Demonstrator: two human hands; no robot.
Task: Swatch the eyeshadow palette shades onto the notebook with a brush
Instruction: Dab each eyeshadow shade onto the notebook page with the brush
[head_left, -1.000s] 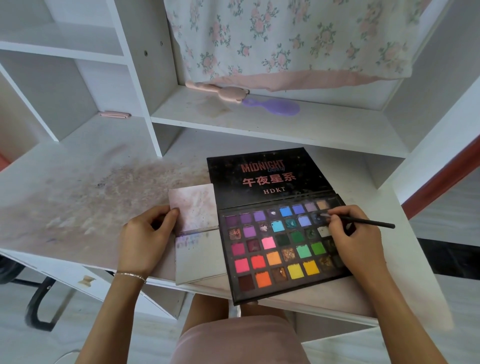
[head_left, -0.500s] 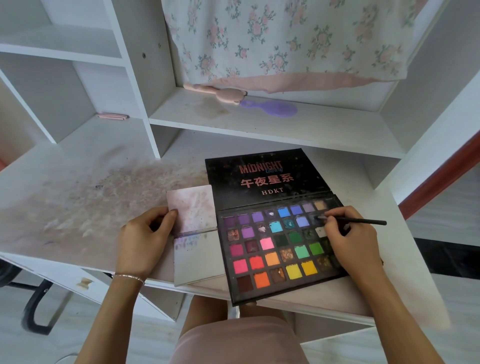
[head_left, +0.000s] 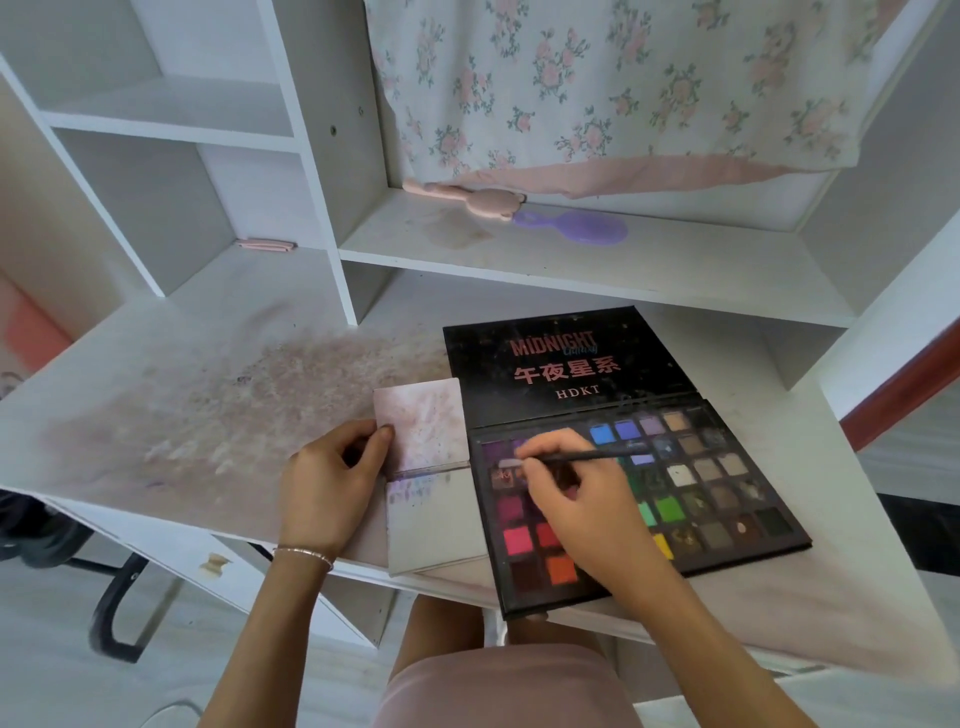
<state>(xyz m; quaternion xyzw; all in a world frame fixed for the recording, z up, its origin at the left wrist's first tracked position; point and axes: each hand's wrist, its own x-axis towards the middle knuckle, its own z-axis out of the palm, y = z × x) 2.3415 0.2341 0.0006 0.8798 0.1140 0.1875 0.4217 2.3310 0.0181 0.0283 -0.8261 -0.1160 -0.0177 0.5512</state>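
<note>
The desk (head_left: 218, 332) is white laminate, matt and smudged with powdery pink-brown stains. The palette (head_left: 571, 364) has a black card lid with a dull sheen, its pans (head_left: 670, 506) chalky, some glittery. The notebook (head_left: 431, 525) pages are matt, powder-stained paper; the hanging cloth (head_left: 623, 78) is soft floral cotton.

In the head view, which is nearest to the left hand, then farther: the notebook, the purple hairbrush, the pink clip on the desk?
1. Notebook: the left hand touches its left edge.
2. Pink clip: farther back, by the left shelves.
3. Purple hairbrush: farthest, on the raised shelf to the right.
</note>
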